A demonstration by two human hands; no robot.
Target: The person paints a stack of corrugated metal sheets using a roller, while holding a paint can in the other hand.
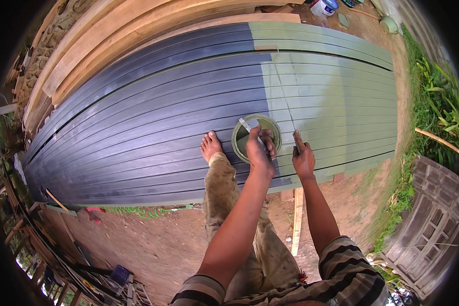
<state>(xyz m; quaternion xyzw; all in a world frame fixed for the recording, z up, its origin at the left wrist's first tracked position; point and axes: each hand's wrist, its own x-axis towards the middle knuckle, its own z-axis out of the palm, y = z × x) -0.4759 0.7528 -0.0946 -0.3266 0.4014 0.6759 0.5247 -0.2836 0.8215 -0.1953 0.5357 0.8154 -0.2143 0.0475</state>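
My left hand [260,149] is closed on a narrow, pale flat tool [245,124] that lies across the mouth of a round paint bucket [235,143]. Olive-green paint shows inside the bucket; whether the hand also grips the bucket is hidden. My right hand [303,159] is closed around the handle of a paint roller, its index finger stretched along it. The roller's long thin rod [285,94] reaches away to a small roller head [265,48] at the far boards. Beneath is a wide slatted panel [153,122], dark blue-grey on the left and green on the right.
My bare left foot [210,145] stands on the panel. Long timber planks [107,46] lie along its far side. Paint tins [324,7] stand at the far right. Grass [418,102] borders the right end, near a weathered wooden shutter [433,229]. A green coiled hose [143,210] lies on the dirt.
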